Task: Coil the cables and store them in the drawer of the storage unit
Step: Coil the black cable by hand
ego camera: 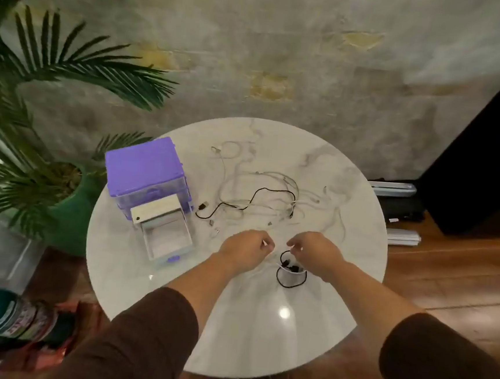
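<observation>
You have a round white marble table [260, 335] on a wooden floor [453, 267], a palm plant [57, 60] in a green pot [74, 219] to its left, and a mottled wall [284, 56] behind.

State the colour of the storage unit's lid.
Purple lid, clearest in the head view.

Pale cables [260, 196] vs marble: too faint to count.

On the table [261, 326], the storage unit [144, 174] stands left of the loose cables [260, 196], its drawer [167, 241] pulled out.
</observation>
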Demonstrator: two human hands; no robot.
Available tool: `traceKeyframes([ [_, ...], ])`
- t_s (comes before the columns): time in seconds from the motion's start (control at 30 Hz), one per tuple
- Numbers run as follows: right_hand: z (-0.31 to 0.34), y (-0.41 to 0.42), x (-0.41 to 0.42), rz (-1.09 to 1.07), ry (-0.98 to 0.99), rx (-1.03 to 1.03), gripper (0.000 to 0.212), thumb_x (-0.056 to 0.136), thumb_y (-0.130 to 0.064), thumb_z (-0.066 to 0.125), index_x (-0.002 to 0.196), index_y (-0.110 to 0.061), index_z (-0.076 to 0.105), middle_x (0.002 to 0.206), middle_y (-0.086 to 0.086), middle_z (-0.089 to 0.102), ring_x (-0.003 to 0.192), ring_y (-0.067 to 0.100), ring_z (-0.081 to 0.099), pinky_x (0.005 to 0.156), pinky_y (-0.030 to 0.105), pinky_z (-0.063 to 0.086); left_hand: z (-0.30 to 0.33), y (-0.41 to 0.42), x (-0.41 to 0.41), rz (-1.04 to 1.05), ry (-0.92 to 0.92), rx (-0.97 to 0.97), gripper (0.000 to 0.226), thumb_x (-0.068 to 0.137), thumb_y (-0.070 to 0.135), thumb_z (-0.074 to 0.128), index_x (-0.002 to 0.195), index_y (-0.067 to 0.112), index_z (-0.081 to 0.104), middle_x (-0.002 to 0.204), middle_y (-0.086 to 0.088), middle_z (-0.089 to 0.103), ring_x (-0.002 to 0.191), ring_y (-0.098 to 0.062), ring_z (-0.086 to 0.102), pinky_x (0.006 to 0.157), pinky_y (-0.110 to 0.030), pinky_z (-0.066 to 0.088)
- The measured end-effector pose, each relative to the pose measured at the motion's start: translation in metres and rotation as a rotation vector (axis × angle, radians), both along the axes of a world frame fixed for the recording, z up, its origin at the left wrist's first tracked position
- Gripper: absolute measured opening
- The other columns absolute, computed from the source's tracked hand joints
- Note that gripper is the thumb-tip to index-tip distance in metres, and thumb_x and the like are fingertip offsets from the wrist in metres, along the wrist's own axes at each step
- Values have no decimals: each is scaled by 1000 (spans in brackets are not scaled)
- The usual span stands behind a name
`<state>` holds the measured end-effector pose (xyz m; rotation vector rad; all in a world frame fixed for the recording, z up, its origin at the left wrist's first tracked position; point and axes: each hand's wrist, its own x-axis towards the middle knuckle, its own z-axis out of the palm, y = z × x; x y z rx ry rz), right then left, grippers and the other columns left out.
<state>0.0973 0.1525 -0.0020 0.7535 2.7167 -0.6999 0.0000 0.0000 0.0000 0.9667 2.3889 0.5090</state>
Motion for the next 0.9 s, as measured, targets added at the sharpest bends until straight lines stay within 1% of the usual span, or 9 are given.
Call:
traceKeyframes([
  [0.03,-3,0,4,-17,-27,2,32,94,-24,47,121,-28,65,123,-3,61,101,18,63,81,33,54,-3,1,5,-10,0,-31,24,96,40,48,112,33,64,113,8,65,104,-15,60,88,-31,47],
  [0.13,-15,1,14,-15,-51,36,36,94,-22,49,127,-26,61,129,-2,60,116,18,56,94,33,48,-21,1,14,-2,17,-58,25,96,38,47,115,31,63,117,8,62,108,-15,59,91,-33,47],
  [0.2,-24,1,18,-24,-37,70,37,95,-22,49,131,-27,58,131,-3,57,120,18,53,96,33,45,-32,2,19,24,36,-45,26,97,38,47,117,30,62,120,6,59,112,-16,57,93,-34,46],
  [0.33,-38,-2,22,-22,-16,172,38,98,-29,46,135,-26,53,134,1,52,122,23,50,95,35,42,-51,-1,25,45,141,8,29,97,42,47,120,31,61,121,7,54,115,-13,54,89,-33,47],
  [0.5,-50,-7,23,-80,50,245,35,98,-31,46,132,-25,56,129,2,53,116,25,55,90,35,42,-63,-5,29,111,138,113,23,95,45,52,114,38,62,106,14,62,104,-6,58,80,-26,46],
  [0.57,-55,-9,22,-114,73,246,32,99,-31,47,128,-24,58,126,2,54,113,25,56,88,35,43,-66,-6,31,159,89,172,20,94,44,54,111,40,63,98,15,66,96,-5,60,76,-23,44],
  [0.67,-59,-12,17,-189,165,199,22,97,-30,51,112,-22,65,115,0,57,107,22,58,81,34,44,-70,-11,32,207,78,233,18,92,43,58,107,39,67,92,16,66,90,-3,59,71,-19,40],
  [0.8,-62,-17,5,-285,403,43,13,93,-28,57,96,-20,67,106,-2,55,97,18,56,75,35,48,-77,-21,32,294,62,313,17,87,50,61,98,39,69,89,18,65,81,1,57,63,-10,34],
  [0.9,-63,-19,-4,-325,571,-91,5,91,-26,62,88,-23,64,95,-5,62,90,15,57,73,34,49,-79,-25,30,308,57,327,18,85,52,62,94,39,69,87,20,65,80,4,57,62,-13,35],
])
